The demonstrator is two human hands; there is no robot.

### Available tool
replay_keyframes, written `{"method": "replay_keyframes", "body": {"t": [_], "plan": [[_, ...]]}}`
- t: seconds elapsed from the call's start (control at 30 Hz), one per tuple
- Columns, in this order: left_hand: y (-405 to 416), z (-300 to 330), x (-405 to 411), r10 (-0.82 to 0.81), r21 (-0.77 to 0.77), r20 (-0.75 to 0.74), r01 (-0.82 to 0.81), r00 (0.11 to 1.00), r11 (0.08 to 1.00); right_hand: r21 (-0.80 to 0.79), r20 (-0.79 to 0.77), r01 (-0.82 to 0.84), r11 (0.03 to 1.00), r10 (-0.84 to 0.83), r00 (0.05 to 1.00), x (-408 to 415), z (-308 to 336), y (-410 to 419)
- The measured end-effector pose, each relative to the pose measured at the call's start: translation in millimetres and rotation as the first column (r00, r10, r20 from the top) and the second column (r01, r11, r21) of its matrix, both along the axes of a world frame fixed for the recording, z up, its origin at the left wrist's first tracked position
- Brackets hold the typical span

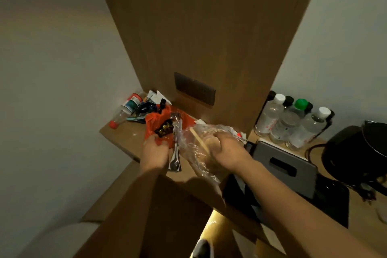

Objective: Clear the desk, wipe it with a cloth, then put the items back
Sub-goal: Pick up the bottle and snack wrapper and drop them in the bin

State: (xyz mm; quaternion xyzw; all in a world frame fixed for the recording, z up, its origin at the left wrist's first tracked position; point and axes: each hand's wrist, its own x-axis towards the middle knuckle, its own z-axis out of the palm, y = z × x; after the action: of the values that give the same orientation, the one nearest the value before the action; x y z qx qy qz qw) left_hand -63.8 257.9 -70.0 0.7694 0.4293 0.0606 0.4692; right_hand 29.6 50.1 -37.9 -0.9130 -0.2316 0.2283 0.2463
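Two hands, crumpled clear bag (pixel 201 144), red bag (pixel 159 120)

So your counter (pixel 121 138) is matt wood grain, same as the tall panel (pixel 201 27) behind it. The bag (pixel 201 144) you're holding is thin crinkly clear plastic, glossy. The orange bag (pixel 152 120) looks like soft plastic film too. That spoon (pixel 174 160) is shiny metal. The bottles (pixel 293 125) are clear plastic, and the kettle (pixel 356 151) is smooth black.
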Motion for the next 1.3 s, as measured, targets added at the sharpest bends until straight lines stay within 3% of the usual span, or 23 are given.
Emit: {"method": "replay_keyframes", "body": {"t": [0.1, 0.23, 0.3, 0.4, 0.53, 0.67, 0.77, 0.87, 1.0, 1.13, 1.3], "plan": [[48, -3, 27, 0.022, 0.053, -0.009, -0.021, 1.0, 0.998, -0.027, 0.013, -0.04, 0.999, 0.041, 0.999, 29, -5, 47], [126, -8, 51, -0.037, 0.322, -0.032, 0.045, 0.999, 0.946, -0.008, 0.077, -0.126, 0.992, 0.126, 0.989, 64, -6, 119], [159, -13, 65, 0.012, 0.337, -0.077, 0.015, 0.997, 0.941, 0.0, 0.103, -0.189, 0.982, 0.188, 0.977, 81, -8, 157], [196, -27, 81, 0.037, 0.407, -0.195, 0.047, 0.98, 0.912, -0.013, 0.131, -0.242, 0.97, 0.241, 0.962, 107, -17, 213], [237, -67, 92, -0.027, 0.513, -0.467, 0.296, 0.884, 0.806, -0.037, 0.173, -0.24, 0.97, 0.243, 0.954, 144, -40, 280], [259, -98, 101, 0.015, 0.518, -0.44, 0.24, 0.898, 0.821, -0.114, 0.16, -0.339, 0.934, 0.354, 0.921, 171, -67, 330], [266, -114, 107, -0.02, 0.529, -0.464, 0.296, 0.885, 0.795, -0.248, 0.178, -0.447, 0.86, 0.494, 0.851, 187, -82, 357], [264, -125, 110, -0.013, 0.57, -0.494, 0.335, 0.869, 0.75, -0.365, 0.199, -0.467, 0.805, 0.558, 0.806, 196, -96, 381], [268, -131, 111, 0.005, 0.566, -0.51, 0.331, 0.86, 0.755, -0.517, 0.217, -0.463, 0.72, 0.633, 0.743, 195, -113, 401], [269, -132, 107, 0.0, 0.552, -0.515, 0.332, 0.857, 0.765, -0.503, 0.28, -0.438, 0.746, 0.62, 0.733, 194, -114, 408], [276, -126, 109, -0.036, 0.511, -0.468, 0.303, 0.883, 0.804, -0.496, 0.203, -0.449, 0.743, 0.603, 0.772, 193, -100, 408]]}}
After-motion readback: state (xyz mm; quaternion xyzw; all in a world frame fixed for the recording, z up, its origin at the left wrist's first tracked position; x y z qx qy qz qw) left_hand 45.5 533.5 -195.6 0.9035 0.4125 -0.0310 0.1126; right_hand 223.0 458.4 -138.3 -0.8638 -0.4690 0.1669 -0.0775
